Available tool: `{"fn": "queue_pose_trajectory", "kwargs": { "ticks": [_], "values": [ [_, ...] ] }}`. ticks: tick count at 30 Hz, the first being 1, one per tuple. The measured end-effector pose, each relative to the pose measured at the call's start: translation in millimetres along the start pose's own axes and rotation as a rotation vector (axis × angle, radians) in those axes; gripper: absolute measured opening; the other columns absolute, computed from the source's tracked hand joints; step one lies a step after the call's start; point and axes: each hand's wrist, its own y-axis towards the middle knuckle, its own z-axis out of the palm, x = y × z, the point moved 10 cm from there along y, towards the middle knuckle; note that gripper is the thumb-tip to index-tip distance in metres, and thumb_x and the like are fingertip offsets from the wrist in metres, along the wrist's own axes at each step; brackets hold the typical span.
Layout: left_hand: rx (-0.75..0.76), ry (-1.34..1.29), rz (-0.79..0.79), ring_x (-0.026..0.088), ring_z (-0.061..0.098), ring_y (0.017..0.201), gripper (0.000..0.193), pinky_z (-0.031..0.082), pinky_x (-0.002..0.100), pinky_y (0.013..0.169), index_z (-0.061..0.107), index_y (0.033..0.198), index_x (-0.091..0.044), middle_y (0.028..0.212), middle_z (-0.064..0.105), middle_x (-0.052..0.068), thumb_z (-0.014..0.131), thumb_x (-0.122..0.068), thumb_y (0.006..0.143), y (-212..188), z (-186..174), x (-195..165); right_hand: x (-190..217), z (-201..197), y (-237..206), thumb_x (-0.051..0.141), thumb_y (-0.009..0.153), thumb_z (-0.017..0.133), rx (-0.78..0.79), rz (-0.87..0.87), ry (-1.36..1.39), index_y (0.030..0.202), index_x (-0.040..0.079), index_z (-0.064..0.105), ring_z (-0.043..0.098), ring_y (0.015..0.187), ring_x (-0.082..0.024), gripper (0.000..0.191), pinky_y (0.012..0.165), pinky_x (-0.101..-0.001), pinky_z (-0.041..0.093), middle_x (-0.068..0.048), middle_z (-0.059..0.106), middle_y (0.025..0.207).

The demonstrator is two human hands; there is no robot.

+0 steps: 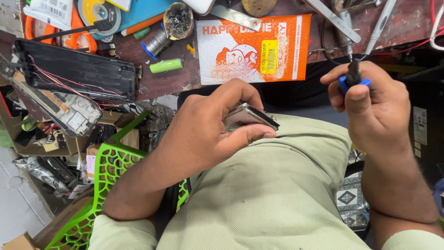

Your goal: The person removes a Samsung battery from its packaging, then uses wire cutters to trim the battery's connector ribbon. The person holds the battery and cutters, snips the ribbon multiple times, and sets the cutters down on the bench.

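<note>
My left hand (210, 127) grips a thin flat silver device (249, 116), like a phone body, held edge-on above my lap, thumb under it and fingers over the top. Up at the right, my right hand (374, 106) is closed around a small tool with a blue collar and a dark tip (354, 76), about level with the workbench edge. The two hands are apart, the tool roughly a hand's width to the right of the device. My lap is covered in pale green cloth (277, 194).
The brown workbench (152, 83) carries an orange and white padded envelope (252, 48), a green cylindrical cell (166, 65), a solder wire spool (158, 43), a black opened device with thin wires (76, 69) and metal tweezers (333, 19). A green plastic chair (108, 171) stands at the left.
</note>
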Motion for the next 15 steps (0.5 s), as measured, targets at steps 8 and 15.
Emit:
{"fn": "queue_pose_trajectory", "kwargs": {
  "ticks": [8, 15],
  "values": [
    [0.01, -0.059, -0.137, 0.01, 0.053, 0.046, 0.024, 0.04, 0.027, 0.045, 0.06, 0.109, -0.007, 0.074, 0.072, 0.003, 0.073, -0.018, 0.092, 3.1, 0.3, 8.9, 21.3, -30.5, 1.7, -0.001, 0.116, 0.057, -0.229, -0.144, 0.246, 0.13, 0.004, 0.049, 0.063, 0.108, -0.014, 0.016, 0.107, -0.0263, 0.053, -0.011, 0.065, 0.119],
    [0.107, -0.212, -0.252, 0.006, 0.046, 0.058, 0.027, 0.038, 0.026, 0.052, 0.056, 0.118, -0.007, 0.068, 0.056, 0.001, 0.067, -0.016, 0.095, 10.2, 23.5, 28.7, 26.6, -17.8, 19.9, -0.008, 0.102, 0.07, -0.199, -0.197, -0.248, 0.117, 0.004, 0.05, 0.072, 0.104, -0.02, 0.028, 0.094, -0.0315, 0.059, -0.012, 0.07, 0.109]
  ]
}}
